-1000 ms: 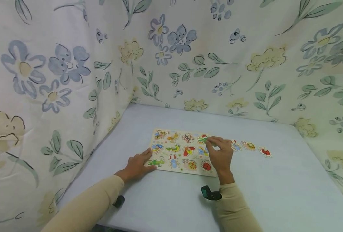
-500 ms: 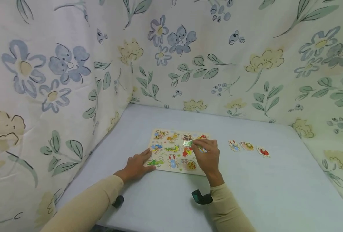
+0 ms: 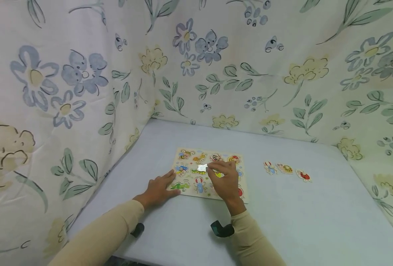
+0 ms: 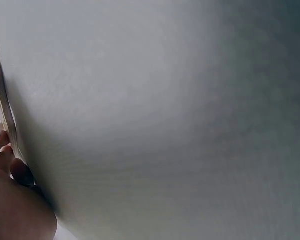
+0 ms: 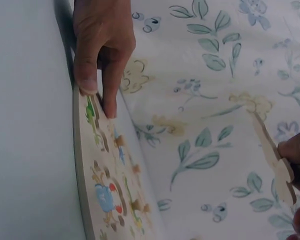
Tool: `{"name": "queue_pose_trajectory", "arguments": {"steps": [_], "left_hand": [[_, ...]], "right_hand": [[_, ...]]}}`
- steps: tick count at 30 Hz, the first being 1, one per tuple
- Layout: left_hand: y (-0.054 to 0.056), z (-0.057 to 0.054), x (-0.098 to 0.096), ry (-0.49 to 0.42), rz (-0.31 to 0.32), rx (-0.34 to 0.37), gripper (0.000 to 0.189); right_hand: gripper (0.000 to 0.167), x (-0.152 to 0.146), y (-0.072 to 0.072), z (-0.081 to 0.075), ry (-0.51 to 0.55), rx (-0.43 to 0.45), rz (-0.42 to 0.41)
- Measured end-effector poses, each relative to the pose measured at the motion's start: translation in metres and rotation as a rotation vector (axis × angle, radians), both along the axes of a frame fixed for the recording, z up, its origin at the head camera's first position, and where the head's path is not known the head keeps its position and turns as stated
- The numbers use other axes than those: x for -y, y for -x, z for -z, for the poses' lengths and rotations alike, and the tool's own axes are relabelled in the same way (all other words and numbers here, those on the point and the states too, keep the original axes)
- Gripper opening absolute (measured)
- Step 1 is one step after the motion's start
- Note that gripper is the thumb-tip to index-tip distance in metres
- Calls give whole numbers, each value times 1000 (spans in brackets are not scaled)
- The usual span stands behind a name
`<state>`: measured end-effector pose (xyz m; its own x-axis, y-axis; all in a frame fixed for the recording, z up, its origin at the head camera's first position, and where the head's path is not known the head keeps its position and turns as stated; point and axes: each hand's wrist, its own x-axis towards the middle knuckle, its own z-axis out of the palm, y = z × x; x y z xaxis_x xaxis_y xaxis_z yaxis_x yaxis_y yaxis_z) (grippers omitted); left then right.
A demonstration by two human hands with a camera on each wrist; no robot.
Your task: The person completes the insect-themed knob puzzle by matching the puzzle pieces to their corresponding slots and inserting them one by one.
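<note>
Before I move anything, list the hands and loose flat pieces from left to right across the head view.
Bare left hand, thin glare-whitened cutout, bare right hand pinching it, blue beetle cutout with red pincers, pale-edged cutout with a rounded yellow picture, red ladybird-like cutout.

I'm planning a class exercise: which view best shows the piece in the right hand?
Right wrist view: the piece looks largest, its thickness clear. The head view shows it small, glaring white; the left wrist view misses it.
</note>
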<state>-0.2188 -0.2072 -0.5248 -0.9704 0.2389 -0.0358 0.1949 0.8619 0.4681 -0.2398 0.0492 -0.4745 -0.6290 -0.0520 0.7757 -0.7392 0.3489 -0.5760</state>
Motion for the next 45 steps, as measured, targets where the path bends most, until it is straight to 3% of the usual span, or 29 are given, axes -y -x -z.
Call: {"name": "queue_pose_trajectory", "arguments": {"steps": [12, 45], "left_hand": [[-1, 0, -3, 21, -22, 33, 81], [-1, -2, 3, -17, -5, -46, 80]], "right_hand": [[8, 28, -3, 10, -37, 29, -42], [5, 79, 6, 53, -243, 199, -80]]}}
